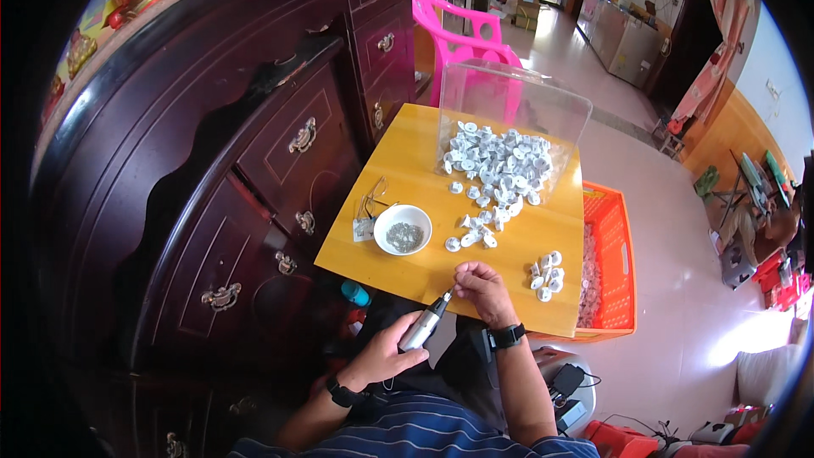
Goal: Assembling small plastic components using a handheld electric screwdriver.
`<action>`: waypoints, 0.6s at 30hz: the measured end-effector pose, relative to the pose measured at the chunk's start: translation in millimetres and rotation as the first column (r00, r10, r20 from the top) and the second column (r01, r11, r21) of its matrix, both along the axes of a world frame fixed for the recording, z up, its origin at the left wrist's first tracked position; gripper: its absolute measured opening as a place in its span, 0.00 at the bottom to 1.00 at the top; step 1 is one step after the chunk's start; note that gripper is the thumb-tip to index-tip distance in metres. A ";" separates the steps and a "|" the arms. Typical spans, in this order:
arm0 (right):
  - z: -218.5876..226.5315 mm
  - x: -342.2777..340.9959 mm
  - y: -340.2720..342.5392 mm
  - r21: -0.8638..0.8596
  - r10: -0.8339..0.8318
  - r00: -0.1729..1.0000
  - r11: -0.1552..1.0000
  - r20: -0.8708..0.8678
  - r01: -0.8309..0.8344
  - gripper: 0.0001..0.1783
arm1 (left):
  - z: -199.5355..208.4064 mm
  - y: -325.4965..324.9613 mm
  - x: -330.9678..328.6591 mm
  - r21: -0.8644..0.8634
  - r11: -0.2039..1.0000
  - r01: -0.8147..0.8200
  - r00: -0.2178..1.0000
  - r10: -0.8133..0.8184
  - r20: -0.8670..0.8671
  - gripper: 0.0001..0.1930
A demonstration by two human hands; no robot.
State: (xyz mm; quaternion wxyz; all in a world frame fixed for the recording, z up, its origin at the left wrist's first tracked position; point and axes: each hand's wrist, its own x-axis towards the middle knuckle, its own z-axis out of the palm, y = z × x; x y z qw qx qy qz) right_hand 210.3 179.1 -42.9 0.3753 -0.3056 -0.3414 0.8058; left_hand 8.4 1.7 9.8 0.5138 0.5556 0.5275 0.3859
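My left hand [381, 361] is wrapped round a silver electric screwdriver [421, 328], its dark tip pointing up and away. Right at that tip, my right hand [485, 290] is closed in a pinch; whatever its fingers hold is too small to make out. Both hands are over the near edge of the yellow table [373, 191]. A white bowl [390, 246] with many small metal pieces [405, 237] stands beyond my left hand. Loose white plastic parts [482, 227] with round flanges lie past my right hand, and a small group of similar parts [547, 275] is to its right.
A clear plastic bin [564, 114] lies at the table's far side, white parts spilling from it. Glasses [370, 199] are beside the bowl. An orange crate [626, 267] adjoins the right edge. Dark drawers [280, 153] flank the left; a pink chair [479, 49] is behind.
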 end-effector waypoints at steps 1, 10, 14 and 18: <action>-0.9 1.3 0.0 -0.004 0.002 1.000 1.000 -0.012 -0.002 0.04 | 0.4 0.7 0.4 0.004 1.000 0.003 1.000 -0.003 -0.013 0.35; -6.1 8.3 -0.5 0.003 0.030 0.997 1.000 -0.075 -0.029 0.04 | 9.1 3.7 3.7 -0.110 0.994 -0.002 0.997 0.011 0.076 0.34; -6.6 8.4 -1.0 -0.018 0.043 0.998 0.999 -0.052 -0.044 0.04 | 5.6 4.3 2.0 -0.116 0.993 0.008 0.996 0.002 0.085 0.34; -6.0 9.9 2.8 -0.003 0.086 0.995 0.996 -0.041 -0.087 0.05 | -5.3 7.4 1.5 0.092 0.996 0.000 0.999 0.004 -0.043 0.35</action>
